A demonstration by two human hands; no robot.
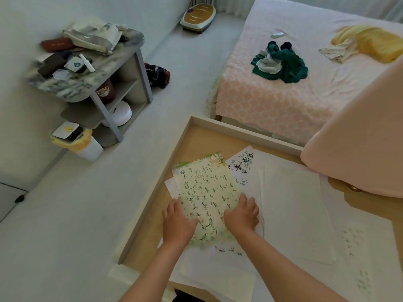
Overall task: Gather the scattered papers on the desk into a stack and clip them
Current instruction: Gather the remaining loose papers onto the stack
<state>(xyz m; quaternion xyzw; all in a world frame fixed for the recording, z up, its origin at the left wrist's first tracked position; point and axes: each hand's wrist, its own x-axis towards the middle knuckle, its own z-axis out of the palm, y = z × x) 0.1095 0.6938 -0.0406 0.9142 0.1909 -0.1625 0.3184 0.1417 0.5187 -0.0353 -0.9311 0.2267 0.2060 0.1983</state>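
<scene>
A green-bordered sheet with handwriting [207, 192] lies on top of other papers on the wooden desk [196, 138]. My left hand [177, 221] grips its lower left edge and my right hand [242, 215] grips its lower right edge. Under it sits a white sheet with black writing [245, 163]. Blank white sheets [294, 205] are spread to the right, and more white paper [218, 273] lies near the front edge. A faintly printed sheet [359, 247] lies at the far right. No clip is visible.
The desk has a raised pale rim [246, 130] at the back and left. A pink cushion [359, 149] overhangs the desk's right side. Beyond are a bed [283, 94] with clothes, a cluttered shelf unit [98, 68] and a small bin [74, 138] on the floor.
</scene>
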